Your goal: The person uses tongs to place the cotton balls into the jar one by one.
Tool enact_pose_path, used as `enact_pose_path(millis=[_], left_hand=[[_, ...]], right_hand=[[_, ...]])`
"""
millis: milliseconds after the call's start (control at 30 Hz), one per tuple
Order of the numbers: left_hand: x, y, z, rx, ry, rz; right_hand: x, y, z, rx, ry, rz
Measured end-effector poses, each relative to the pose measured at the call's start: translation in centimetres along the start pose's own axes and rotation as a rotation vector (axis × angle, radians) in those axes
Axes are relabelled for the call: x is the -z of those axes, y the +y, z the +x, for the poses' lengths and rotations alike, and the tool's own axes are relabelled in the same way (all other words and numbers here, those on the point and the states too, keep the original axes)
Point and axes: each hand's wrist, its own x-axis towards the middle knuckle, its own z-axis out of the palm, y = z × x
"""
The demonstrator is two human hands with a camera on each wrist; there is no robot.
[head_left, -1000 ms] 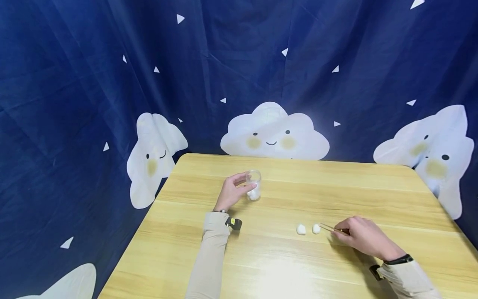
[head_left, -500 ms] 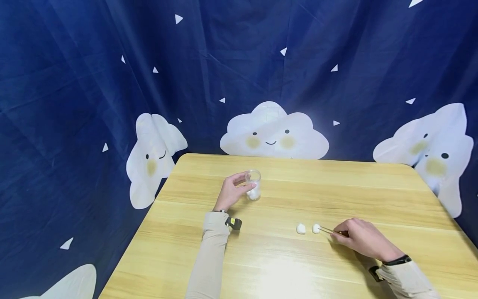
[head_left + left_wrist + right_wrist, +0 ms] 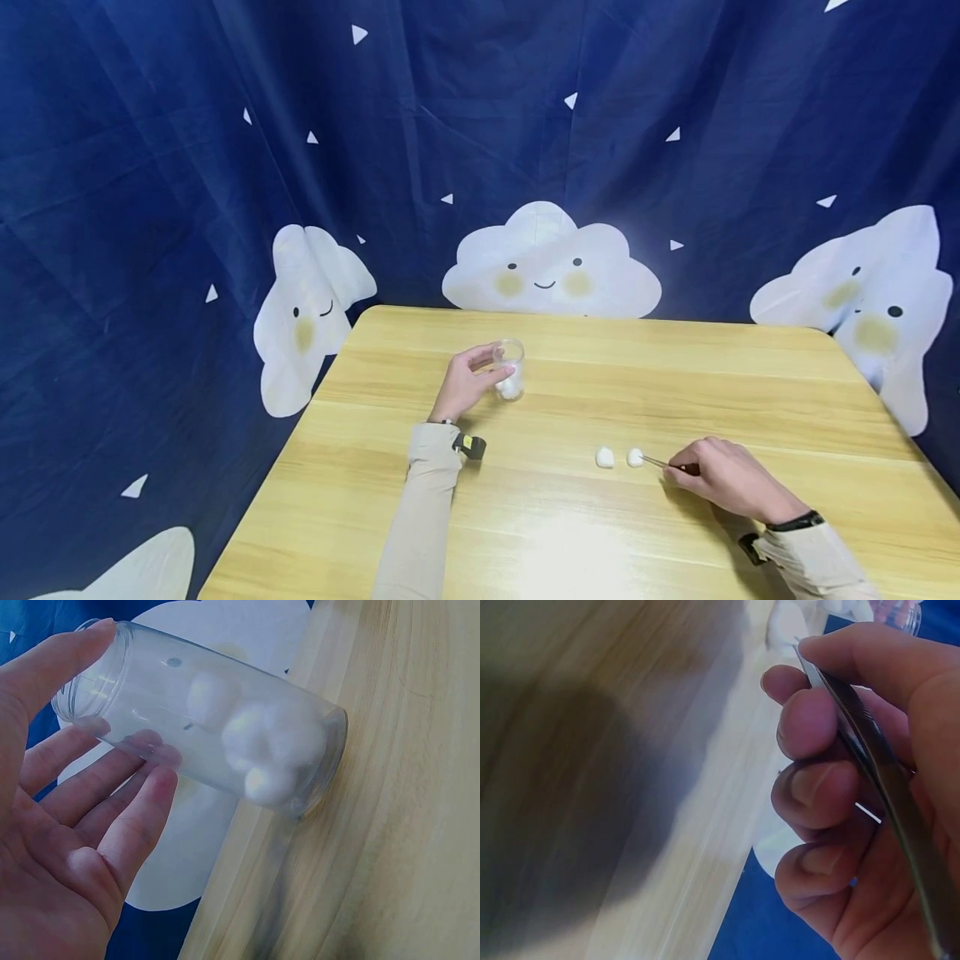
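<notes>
My left hand (image 3: pixel 467 387) holds a clear jar (image 3: pixel 202 712) near its mouth, thumb on one side and fingers on the other. Several cotton balls (image 3: pixel 266 742) lie at the bottom of the upright jar. Between thumb and fingers my right hand (image 3: pixel 731 477) grips metal tweezers (image 3: pixel 870 742). The tweezer tips meet a cotton ball (image 3: pixel 635 457) on the table, their arms pressed close together. Just left of it sits a second cotton ball (image 3: pixel 604 457), apart from the tweezers.
The wooden table (image 3: pixel 525 467) stretches under both hands, with a bright glare at its near side. Behind it and to the sides hangs a dark blue curtain (image 3: pixel 412 125) printed with white clouds.
The tweezers have moved slightly left onto the right cotton ball, and their tips have drawn together. The left hand and jar have kept their place.
</notes>
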Motion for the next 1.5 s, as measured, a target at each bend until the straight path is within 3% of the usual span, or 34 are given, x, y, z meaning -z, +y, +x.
enact_pose_path(millis=[267, 733, 1500], left_hand=[[0.1, 0.2, -0.4, 0.023, -0.004, 0.010], [0.1, 0.3, 0.1, 0.018, -0.009, 0.008], [0.2, 0.1, 0.2, 0.012, -0.018, 0.004]], right_hand=[[0.0, -0.1, 0.1, 0.010, -0.005, 0.001], [0.5, -0.1, 0.5, 0.026, 0.017, 0.003], [1.2, -0.4, 2.2, 0.101, 0.094, -0.011]])
